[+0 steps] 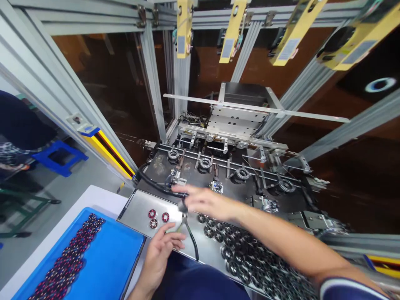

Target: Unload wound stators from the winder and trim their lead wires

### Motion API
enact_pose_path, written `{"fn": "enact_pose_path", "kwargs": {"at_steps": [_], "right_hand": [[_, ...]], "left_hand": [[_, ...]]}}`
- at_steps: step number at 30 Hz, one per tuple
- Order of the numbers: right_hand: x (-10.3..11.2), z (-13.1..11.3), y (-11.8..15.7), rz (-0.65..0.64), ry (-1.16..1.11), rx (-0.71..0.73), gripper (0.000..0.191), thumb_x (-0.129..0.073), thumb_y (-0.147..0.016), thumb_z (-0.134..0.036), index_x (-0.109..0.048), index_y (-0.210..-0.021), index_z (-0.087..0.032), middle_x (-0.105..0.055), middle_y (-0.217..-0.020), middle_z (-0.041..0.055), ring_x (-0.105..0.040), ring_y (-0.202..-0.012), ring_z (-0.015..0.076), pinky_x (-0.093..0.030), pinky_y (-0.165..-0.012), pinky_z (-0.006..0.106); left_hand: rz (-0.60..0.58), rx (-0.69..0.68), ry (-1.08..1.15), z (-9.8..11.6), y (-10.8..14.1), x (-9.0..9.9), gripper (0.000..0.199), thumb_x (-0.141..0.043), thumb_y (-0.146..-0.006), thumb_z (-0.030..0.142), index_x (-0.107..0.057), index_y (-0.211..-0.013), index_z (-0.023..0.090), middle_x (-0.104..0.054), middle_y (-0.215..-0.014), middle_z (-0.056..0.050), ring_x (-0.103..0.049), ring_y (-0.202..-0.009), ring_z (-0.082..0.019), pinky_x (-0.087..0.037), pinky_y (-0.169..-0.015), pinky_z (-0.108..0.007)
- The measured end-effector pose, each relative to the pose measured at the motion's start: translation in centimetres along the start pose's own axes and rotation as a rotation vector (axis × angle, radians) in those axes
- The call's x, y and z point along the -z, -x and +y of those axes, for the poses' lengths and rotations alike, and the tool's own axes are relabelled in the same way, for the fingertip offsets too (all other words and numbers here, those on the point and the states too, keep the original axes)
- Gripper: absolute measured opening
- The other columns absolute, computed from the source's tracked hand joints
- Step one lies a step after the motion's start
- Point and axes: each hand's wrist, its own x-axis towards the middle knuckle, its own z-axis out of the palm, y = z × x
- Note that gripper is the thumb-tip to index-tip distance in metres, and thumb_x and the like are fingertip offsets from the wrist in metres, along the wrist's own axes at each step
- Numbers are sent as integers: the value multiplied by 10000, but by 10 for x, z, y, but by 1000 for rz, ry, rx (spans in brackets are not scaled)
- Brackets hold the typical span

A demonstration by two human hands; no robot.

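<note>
My right hand [209, 202] reaches leftward over the metal tray [137, 212], its index finger stretched out; a small dark cylindrical part [182, 205] shows under its fingers. Whether the fingers grip that part is unclear. Just below, my left hand [165, 246] is palm up, fingers apart and slightly curled, with nothing visible in it. Between the hands lie pliers [191, 237] with dark handles. Three round red-and-black parts [152, 213] sit on the tray left of the hands. Many round metal-and-black parts [250, 254] cover its right side.
A blue tray [106, 254] holding rows of red-and-black parts is at lower left. Behind the metal tray stands a machine with ring fixtures [204, 164]. Yellow arms [229, 37] hang overhead. A person [25, 121] and a blue stool [59, 157] are at left.
</note>
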Motion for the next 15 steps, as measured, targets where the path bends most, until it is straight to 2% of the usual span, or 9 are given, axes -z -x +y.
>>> {"fn": "enact_pose_path", "kwargs": {"at_steps": [2, 5, 7, 9, 11, 15], "right_hand": [[36, 26, -47, 110, 351, -31, 345, -462, -993, -354, -711, -847, -165, -422, -1516, 93, -424, -1377, 193, -351, -1126, 355], [79, 72, -115, 180, 473, -132, 267, -497, -981, -251, -697, -864, -119, -504, -1426, 157, -431, -1362, 246, -360, -1118, 430], [94, 100, -148, 185, 523, -192, 190, -571, -951, -272, -672, -1012, -124, -566, -1345, 129, -496, -1290, 269, -404, -1070, 498], [97, 122, -165, 172, 566, -239, 255, -607, -933, -302, -629, -1135, -148, -589, -1299, 98, -556, -1202, 261, -456, -1011, 510], [96, 138, -172, 150, 599, -272, 288, -603, -936, -311, -606, -1182, -161, -589, -1284, 94, -585, -1147, 249, -491, -972, 490], [93, 151, -174, 103, 651, -318, 295, -595, -941, -314, -598, -1193, -161, -587, -1280, 97, -595, -1123, 242, -512, -943, 470]], "left_hand": [[234, -26, -89, 0, 2, 17, 581, -768, -733, 493, -595, -1196, 188, -770, -960, -114, -706, -784, -208, -515, -732, -285], [497, -22, -163, -6, 12, 45, 640, -792, -678, 524, -608, -1184, 179, -776, -954, -105, -713, -788, -220, -524, -709, -277], [621, 10, -167, -13, 21, 64, 672, -815, -625, 547, -633, -1158, 179, -781, -928, -91, -720, -772, -224, -536, -690, -271], [696, 76, -145, -21, 29, 80, 704, -850, -552, 556, -662, -1111, 171, -784, -918, -90, -727, -772, -233, -552, -681, -267], [725, 151, -105, -28, 34, 93, 726, -883, -479, 549, -682, -1059, 162, -785, -928, -95, -733, -787, -245, -566, -682, -266], [724, 210, -57, -36, 36, 105, 707, -900, -460, 524, -690, -1031, 162, -786, -951, -96, -737, -806, -249, -579, -695, -266]]}}
